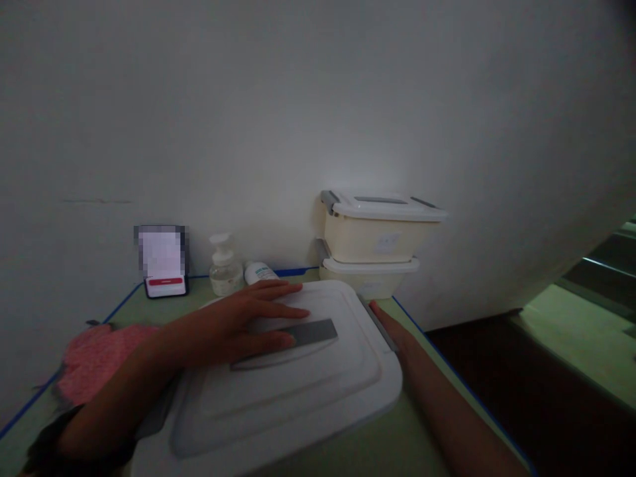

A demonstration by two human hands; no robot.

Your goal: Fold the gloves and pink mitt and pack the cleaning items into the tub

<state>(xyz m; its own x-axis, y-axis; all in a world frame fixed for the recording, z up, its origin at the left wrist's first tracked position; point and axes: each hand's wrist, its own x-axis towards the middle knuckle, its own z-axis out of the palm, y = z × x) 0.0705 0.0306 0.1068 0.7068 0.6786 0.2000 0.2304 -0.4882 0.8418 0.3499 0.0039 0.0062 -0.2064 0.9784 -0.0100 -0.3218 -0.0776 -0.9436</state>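
Observation:
A large white plastic box lid (308, 391) with a grey handle strip (313, 332) lies in front of me on the green table (392, 444). My left hand (243, 321) rests flat on top of the lid, fingers stretched out, fingertips by the grey strip. My right hand (390, 329) is at the lid's right edge against a grey side clasp (380, 324); its fingers are mostly hidden behind the lid.
Two stacked cream lidded containers (377, 242) stand against the white wall at the back. A clear pump bottle (224, 268), a small white bottle (258, 271) and a small stand with a red strip (163, 265) sit at the back left. Pink cloth (94, 361) lies at left.

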